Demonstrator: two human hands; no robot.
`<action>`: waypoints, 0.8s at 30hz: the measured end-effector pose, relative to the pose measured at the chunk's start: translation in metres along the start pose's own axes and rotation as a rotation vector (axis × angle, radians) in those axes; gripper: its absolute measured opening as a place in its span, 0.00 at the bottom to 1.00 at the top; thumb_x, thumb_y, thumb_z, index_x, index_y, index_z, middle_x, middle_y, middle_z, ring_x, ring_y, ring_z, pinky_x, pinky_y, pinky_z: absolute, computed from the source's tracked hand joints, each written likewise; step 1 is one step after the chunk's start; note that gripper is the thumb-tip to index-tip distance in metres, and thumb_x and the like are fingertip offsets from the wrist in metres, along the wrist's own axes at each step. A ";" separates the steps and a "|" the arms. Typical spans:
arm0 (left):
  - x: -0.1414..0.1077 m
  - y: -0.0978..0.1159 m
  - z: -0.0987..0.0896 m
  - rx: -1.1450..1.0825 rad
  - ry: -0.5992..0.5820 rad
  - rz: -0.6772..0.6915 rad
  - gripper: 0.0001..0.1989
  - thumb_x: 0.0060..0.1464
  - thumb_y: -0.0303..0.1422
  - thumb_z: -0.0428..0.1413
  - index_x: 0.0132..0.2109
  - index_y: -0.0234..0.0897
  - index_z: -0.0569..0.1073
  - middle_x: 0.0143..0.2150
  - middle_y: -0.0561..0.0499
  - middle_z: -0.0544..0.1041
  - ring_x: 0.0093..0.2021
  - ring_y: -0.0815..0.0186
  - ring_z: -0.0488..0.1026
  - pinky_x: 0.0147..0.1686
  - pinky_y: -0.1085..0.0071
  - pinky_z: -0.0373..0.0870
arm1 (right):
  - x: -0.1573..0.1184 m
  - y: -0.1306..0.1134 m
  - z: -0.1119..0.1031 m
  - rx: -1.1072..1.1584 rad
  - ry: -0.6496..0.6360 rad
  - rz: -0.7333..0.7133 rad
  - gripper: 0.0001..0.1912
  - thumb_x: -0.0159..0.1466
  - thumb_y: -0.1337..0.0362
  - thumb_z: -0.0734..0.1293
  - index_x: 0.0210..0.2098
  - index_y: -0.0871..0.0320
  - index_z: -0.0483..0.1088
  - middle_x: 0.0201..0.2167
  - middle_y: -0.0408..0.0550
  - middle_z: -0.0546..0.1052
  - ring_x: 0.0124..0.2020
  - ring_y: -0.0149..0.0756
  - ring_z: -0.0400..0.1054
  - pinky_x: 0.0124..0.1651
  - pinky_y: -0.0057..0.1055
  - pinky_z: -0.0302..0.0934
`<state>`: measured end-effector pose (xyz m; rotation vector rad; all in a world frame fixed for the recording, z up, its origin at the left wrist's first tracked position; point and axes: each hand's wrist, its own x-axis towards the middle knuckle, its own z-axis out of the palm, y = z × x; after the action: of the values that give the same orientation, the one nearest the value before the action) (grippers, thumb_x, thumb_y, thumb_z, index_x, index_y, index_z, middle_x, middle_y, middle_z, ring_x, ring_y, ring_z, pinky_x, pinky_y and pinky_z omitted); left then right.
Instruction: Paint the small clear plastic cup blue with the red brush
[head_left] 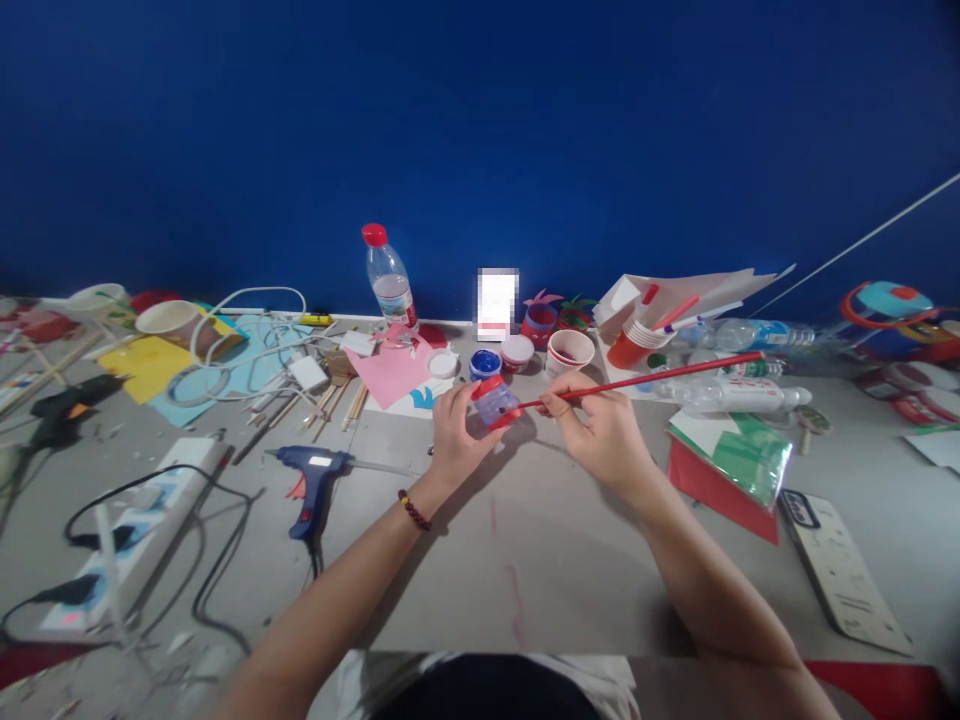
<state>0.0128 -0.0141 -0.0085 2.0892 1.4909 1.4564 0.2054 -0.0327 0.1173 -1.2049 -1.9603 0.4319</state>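
Note:
Wrapped round a small red and purple-blue piece (pixel 495 403), my left hand (pixel 456 437) holds it above the grey table (pixel 480 560). My right hand (pixel 600 428) pinches a long red brush (pixel 645 378), whose tip touches the piece's purple-blue face. An open jar of blue paint (pixel 485 363) stands just behind the piece, beside a pinkish-white lidded jar (pixel 517 350). Behind my right hand is a paper cup (pixel 570 352) with dark reddish content. A white lid (pixel 442 363) lies left of the blue jar.
A blue glue gun (pixel 315 485) and a power strip (pixel 139 530) with cables lie left. Pink paper (pixel 386 375) and a red-capped bottle (pixel 391 285) are at back left. Right are orange-red cups (pixel 630 345), a plastic bottle (pixel 750 394), green paper (pixel 739 460) and a phone (pixel 847 575).

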 end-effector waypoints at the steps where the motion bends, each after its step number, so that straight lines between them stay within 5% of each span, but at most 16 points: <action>1: 0.000 0.000 0.000 -0.003 -0.008 -0.002 0.34 0.51 0.42 0.65 0.61 0.44 0.62 0.54 0.43 0.69 0.55 0.53 0.68 0.56 0.52 0.67 | 0.000 0.001 0.000 -0.006 -0.001 0.008 0.09 0.68 0.64 0.60 0.31 0.55 0.67 0.27 0.45 0.75 0.29 0.35 0.69 0.34 0.30 0.62; 11: -0.001 0.000 -0.001 -0.043 0.030 -0.017 0.34 0.49 0.41 0.67 0.60 0.43 0.63 0.54 0.43 0.69 0.55 0.54 0.68 0.56 0.52 0.67 | 0.006 0.013 -0.002 -0.061 0.070 0.118 0.09 0.67 0.62 0.61 0.30 0.54 0.66 0.26 0.45 0.77 0.27 0.35 0.71 0.32 0.30 0.60; 24: -0.001 0.000 -0.001 -0.052 0.038 0.004 0.34 0.50 0.41 0.66 0.60 0.42 0.63 0.54 0.43 0.70 0.55 0.54 0.68 0.56 0.53 0.68 | 0.003 0.010 -0.003 -0.098 0.040 0.065 0.11 0.68 0.63 0.61 0.29 0.55 0.67 0.26 0.44 0.76 0.27 0.34 0.69 0.33 0.30 0.59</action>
<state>0.0122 -0.0155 -0.0084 2.0474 1.4471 1.5273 0.2128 -0.0255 0.1139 -1.3323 -1.9317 0.3453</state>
